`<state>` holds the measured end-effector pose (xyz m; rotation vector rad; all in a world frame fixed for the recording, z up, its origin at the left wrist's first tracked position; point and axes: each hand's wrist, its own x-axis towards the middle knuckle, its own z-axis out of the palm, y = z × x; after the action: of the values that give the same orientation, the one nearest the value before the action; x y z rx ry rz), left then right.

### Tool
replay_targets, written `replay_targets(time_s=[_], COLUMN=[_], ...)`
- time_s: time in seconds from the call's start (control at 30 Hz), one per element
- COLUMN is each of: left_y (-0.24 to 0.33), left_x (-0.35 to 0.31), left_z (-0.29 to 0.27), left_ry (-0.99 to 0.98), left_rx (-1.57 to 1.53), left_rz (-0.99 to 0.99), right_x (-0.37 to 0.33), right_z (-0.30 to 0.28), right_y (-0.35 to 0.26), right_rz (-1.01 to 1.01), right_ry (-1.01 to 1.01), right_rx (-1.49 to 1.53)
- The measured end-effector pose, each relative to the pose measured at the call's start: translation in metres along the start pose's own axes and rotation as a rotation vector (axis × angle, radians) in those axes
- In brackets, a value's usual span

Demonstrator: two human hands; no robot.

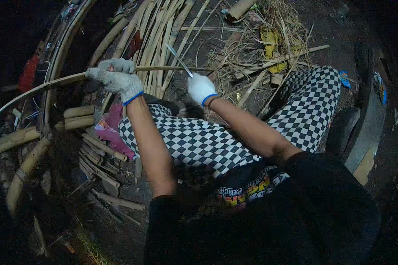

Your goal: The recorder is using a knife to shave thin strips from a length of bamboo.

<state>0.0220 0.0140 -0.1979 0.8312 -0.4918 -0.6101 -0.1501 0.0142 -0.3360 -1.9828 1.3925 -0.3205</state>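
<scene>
A long, thin bamboo strip [57, 82] runs across in front of me, its left part curving down toward the far left. My left hand [119, 81], in a greyish knit glove, is closed around the strip. In a whiter glove with a blue cuff, my right hand [202, 89] grips a knife, its handle hidden in the fist. The narrow knife blade [178, 60] points up and to the left, crossing the strip's right part in the picture. Whether blade and strip touch, I cannot tell.
Many split bamboo strips [157, 39] lie beyond my hands. A heap of shavings [252, 55] with yellow scraps spreads at upper right. Thick bamboo poles [77, 117] and short cut pieces [99, 159] lie at left. My checkered trouser legs [199, 137] are folded below my hands.
</scene>
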Motion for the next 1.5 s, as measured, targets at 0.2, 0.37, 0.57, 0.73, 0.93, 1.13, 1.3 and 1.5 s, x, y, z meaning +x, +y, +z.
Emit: replay_targets(time_s=[0.2, 0.37, 0.57, 0.73, 0.93, 1.13, 1.3, 1.5], left_y=[0.002, 0.001, 0.006, 0.001, 0.006, 0.003, 0.011, 0.004], left_x=[0.004, 0.003, -0.002, -0.004, 0.002, 0.0, -0.001, -0.004], left_z=[0.005, 0.015, 0.007, 0.005, 0.013, 0.013, 0.012, 0.007], left_ry=[0.057, 0.401, 0.396, 0.342, 0.408, 0.417, 0.446, 0.373], left_rx=[-0.002, 0.103, 0.162, 0.047, 0.141, 0.136, 0.172, 0.16], left_rz=[0.014, 0.084, 0.097, 0.109, 0.131, 0.119, 0.083, 0.125], right_x=[0.007, 0.001, 0.034, 0.012, 0.046, 0.023, 0.031, 0.053], right_z=[0.006, 0.027, 0.024, 0.038, 0.027, 0.045, 0.037, 0.027], right_y=[-0.007, 0.0, 0.002, 0.012, 0.04, 0.018, 0.058, 0.039], right_rz=[-0.195, 0.002, -0.167, -0.326, -0.133, -0.141, -0.031, -0.347], right_ry=[0.066, -0.003, -0.003, 0.201, -0.041, 0.111, 0.041, -0.085], right_rx=[0.135, 0.119, -0.024, 0.129, -0.132, 0.087, -0.029, -0.233])
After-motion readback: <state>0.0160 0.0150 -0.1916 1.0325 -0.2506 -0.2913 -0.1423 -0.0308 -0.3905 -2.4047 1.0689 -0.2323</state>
